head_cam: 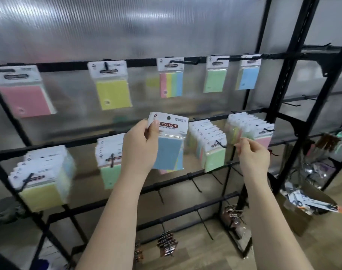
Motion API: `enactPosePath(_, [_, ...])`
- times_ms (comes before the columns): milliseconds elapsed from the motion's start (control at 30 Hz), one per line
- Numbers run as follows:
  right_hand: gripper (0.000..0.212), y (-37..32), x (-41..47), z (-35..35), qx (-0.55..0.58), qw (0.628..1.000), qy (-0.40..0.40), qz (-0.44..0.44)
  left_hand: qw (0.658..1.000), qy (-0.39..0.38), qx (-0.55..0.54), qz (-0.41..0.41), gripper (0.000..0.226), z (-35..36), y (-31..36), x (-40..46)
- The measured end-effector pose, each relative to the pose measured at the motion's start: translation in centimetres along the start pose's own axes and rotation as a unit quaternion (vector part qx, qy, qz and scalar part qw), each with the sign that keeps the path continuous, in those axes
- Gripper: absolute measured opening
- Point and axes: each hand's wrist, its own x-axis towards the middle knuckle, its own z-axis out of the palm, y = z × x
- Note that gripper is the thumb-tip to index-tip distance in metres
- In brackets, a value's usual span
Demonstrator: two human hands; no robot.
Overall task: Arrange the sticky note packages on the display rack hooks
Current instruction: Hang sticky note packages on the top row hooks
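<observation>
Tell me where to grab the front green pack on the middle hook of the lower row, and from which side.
Pinch the green pack by its white header card, just below the hook, coming straight from the front. It is the outermost of a tight stack, so only its face and top card are free, and it probably must slide forward off the upturned tip.

cardboard box (300, 217) of packaged scissors (310, 204), wooden floor (205, 256)
</observation>
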Motion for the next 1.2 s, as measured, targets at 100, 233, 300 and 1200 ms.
enactPosePath(100, [0.026,1.2,4.8,-3.3,-0.054,0.998,-0.030,-0.023,0.999,0.031,-0.008,0.007,0.043,5.4,2.1,-0.6])
enactPosePath(233, [0.024,2.5,11.1,-7.4,-0.092,0.991,-0.087,-0.030,0.998,0.042,-0.027,-0.030,0.043,12.6,5.9,-1.6])
enactPosePath(300, [0.022,3.1,13.8,-9.2,-0.106,0.987,-0.114,-0.033,0.998,0.062,-0.012,-0.026,0.043,15.8,7.9,-2.0])
enactPosePath(1200, [0.037,9.2,25.5,-10.8,-0.190,0.947,-0.257,-0.005,0.992,0.006,-0.096,0.083,0.044,33.6,18.9,8.9])
